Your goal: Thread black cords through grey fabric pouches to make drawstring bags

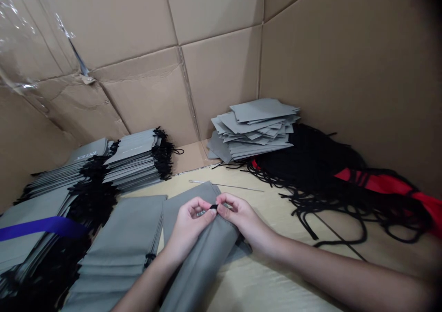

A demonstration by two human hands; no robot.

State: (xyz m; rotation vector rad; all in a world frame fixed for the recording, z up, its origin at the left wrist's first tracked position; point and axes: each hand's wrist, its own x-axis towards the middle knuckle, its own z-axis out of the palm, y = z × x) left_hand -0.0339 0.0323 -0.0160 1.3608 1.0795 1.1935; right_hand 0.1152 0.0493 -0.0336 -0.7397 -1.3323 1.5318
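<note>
Near the centre of the head view, my left hand (194, 217) and my right hand (238, 213) meet at the upper end of a grey fabric pouch (203, 261). A short piece of black cord (213, 206) shows between my fingertips. Both hands are closed in a pinch, the left on the cord's left side and the right on its other side. The pouch hangs down toward me, its lower end out of view. Under my hands lies another flat grey pouch (176, 206). A thin metal rod (235, 186) rests just beyond them.
Stacks of grey pouches with black cords (134, 160) stand left, one under a purple strap (41, 227). A folded pouch pile (117, 243) lies nearer. Behind are loose grey pieces (255, 127); right, black cords (311, 155) with a red band (376, 185). Cardboard walls (221, 63) enclose the table.
</note>
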